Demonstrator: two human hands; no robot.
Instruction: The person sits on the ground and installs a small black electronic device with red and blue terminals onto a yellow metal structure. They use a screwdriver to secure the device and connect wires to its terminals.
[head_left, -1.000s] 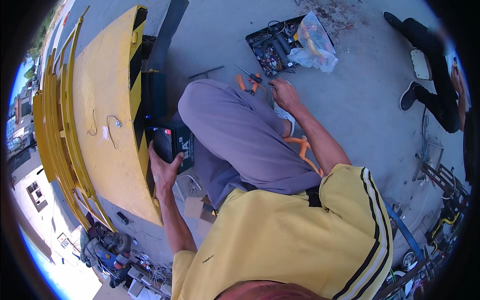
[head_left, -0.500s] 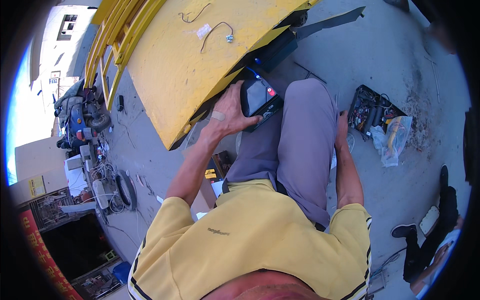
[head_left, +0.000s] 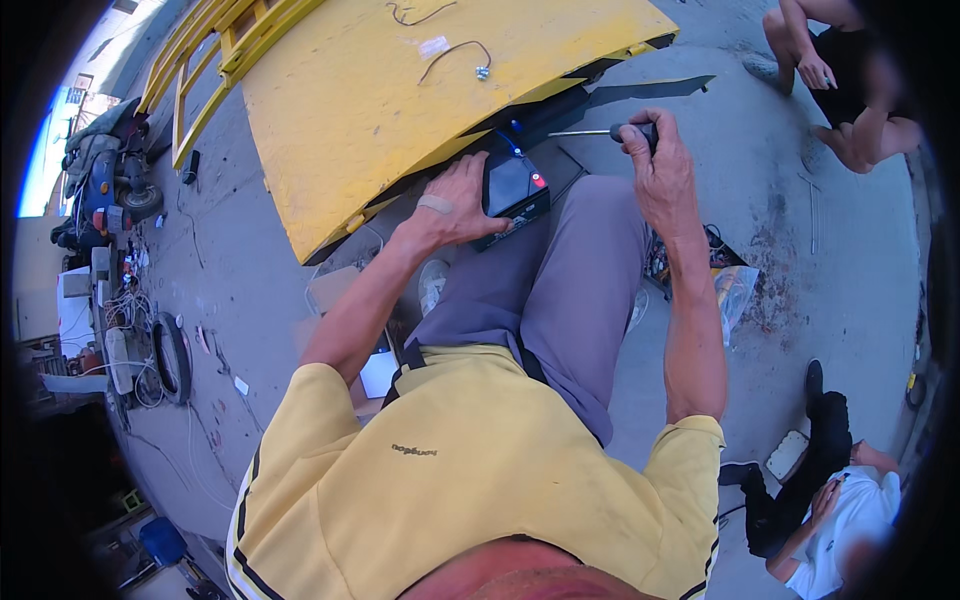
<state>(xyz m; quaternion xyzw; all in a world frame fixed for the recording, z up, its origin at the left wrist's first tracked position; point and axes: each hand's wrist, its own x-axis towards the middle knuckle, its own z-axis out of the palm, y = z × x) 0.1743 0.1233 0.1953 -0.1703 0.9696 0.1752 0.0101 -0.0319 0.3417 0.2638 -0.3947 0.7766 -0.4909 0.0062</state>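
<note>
My right hand [head_left: 664, 182] is raised right of the battery, fingers wrapped round the black handle of a screwdriver [head_left: 585, 133]. The thin metal shaft points left, its tip close to the far battery terminals. Against my legs rests a black battery [head_left: 513, 188] with a red terminal cap and a blue wire at its far side. My left hand [head_left: 452, 207] grips its left side, thumb over the near edge and fingers along the far left. A tan adhesive bandage sits on the back of that hand. The battery stands beside the edge of a yellow metal platform [head_left: 370, 110].
Loose wires [head_left: 455, 60] lie on the platform. At my right knee, a toolbox [head_left: 657, 262] is partly hidden by my forearm, with a plastic bag [head_left: 735, 295] beside it. One person crouches [head_left: 850, 90] far right; another person [head_left: 840, 500] sits near right. A tire [head_left: 171, 358] lies left.
My right hand has come up from beside my knee and now holds a screwdriver near the battery. My left hand stays on the battery. The view has shifted, bringing the crouching person into sight.
</note>
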